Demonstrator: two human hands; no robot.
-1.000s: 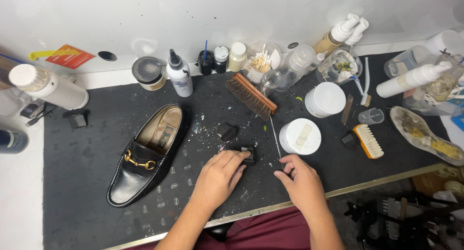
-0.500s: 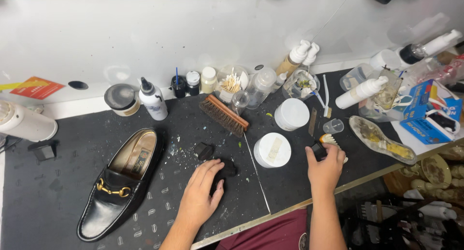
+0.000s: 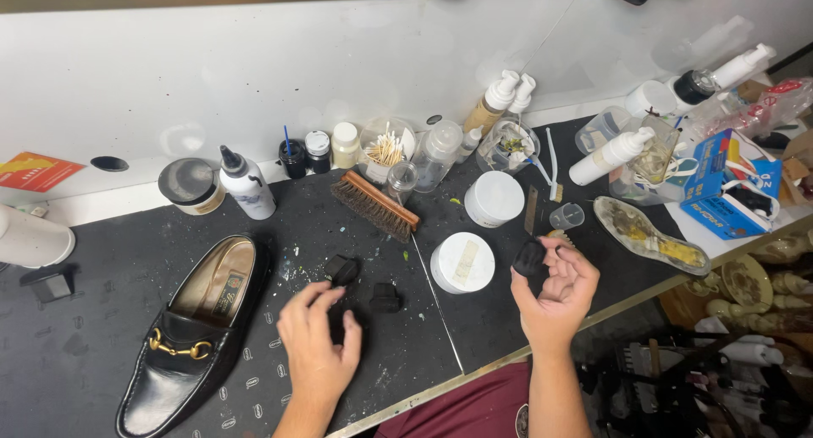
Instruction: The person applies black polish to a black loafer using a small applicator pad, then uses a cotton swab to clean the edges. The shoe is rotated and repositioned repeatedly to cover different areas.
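My right hand (image 3: 559, 290) is raised above the black mat (image 3: 85, 319), its fingers closed on a small black piece (image 3: 531, 257). My left hand (image 3: 318, 340) rests palm down on the mat, covering a dark object at its fingertips. Two small black pieces (image 3: 343, 269) (image 3: 385, 298) lie on the mat just past that hand. A black loafer (image 3: 190, 332) with a gold buckle lies to the left. Two white round jars (image 3: 462, 263) (image 3: 494, 197) stand between my hands and the back row.
A wooden brush (image 3: 374, 204), bottles, small jars and a cup of cotton swabs (image 3: 387, 146) line the wall. A worn insole (image 3: 648, 235), pump bottles and blue boxes (image 3: 724, 192) crowd the right. A white cylinder (image 3: 30, 235) lies far left. The table's front edge runs diagonally under my forearms.
My right hand came back from the small brush at the right with a black piece in its fingers. My left hand stayed on the mat. The view shifted slightly.
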